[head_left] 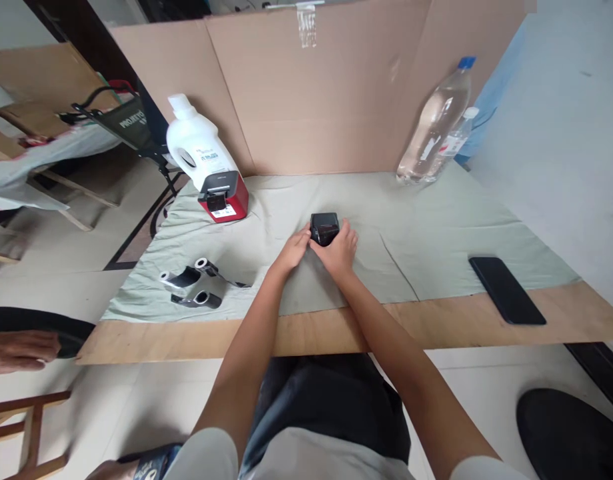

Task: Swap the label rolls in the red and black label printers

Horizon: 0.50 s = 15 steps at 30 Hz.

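Observation:
A small black printer (325, 229) with a glossy front sits on the cloth in the middle of the table. My left hand (295, 251) presses its fingers against the left side of it. From the other side my right hand (339, 248) wraps round the right side and front, with the thumb at its near edge. Several rolls (205, 299) of black and white strip lie loose to the left, some partly unwound. Further back stands a red and black printer (227, 197) with a dark flap at its front.
A white jug (201, 143) stands behind the red printer. Two clear bottles (439, 123) lean at the back right against a cardboard screen (321, 100). A black phone (506, 290) lies near the right front edge. Another person's hand (21, 351) is at far left.

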{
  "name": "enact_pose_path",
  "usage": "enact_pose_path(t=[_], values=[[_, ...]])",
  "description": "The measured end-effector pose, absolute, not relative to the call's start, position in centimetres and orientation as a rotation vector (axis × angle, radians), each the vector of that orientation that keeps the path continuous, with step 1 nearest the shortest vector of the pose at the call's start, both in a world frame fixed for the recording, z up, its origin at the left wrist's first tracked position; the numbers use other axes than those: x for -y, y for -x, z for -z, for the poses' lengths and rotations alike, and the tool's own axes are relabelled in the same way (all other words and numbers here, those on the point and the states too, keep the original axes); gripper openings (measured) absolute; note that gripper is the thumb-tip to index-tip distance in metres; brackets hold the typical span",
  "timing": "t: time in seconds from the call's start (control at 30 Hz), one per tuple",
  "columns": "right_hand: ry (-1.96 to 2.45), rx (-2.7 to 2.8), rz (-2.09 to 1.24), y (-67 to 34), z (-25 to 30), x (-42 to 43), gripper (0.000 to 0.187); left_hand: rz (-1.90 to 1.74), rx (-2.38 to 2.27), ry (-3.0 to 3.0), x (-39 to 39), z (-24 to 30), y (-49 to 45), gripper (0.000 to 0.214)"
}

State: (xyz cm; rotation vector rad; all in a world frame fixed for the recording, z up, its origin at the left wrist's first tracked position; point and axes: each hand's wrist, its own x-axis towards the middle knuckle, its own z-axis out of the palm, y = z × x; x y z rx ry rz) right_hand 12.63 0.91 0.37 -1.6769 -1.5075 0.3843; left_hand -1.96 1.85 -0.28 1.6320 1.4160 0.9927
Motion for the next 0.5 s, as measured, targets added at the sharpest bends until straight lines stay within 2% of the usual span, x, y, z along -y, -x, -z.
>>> enact_pose_path(t=[0.07, 0.13, 0.27, 0.5], values=[[1.654, 1.506, -0.397, -13.1, -0.4, -0.9, 0.108, -0.966, -1.447, -1.659, -1.8, 0.3, 2.2, 0.064], [1.614, 1.490, -0.402, -13.5, -0.4, -1.1, 0.105, -0.948, -1.477, -1.694, -1.8, 0.4, 2.4, 0.063], [1.520, 1.444, -0.440, -14.2, 0.0, -2.1, 0.081, -0.850, -1.516, -1.872, -1.9, 1.0, 2.7, 0.061], [1.422, 1.183, -0.863, -15.0, 1.0, -3.9, 0.052, -0.646, -1.724, -1.999, -1.7, 1.0, 2.3, 0.068]])
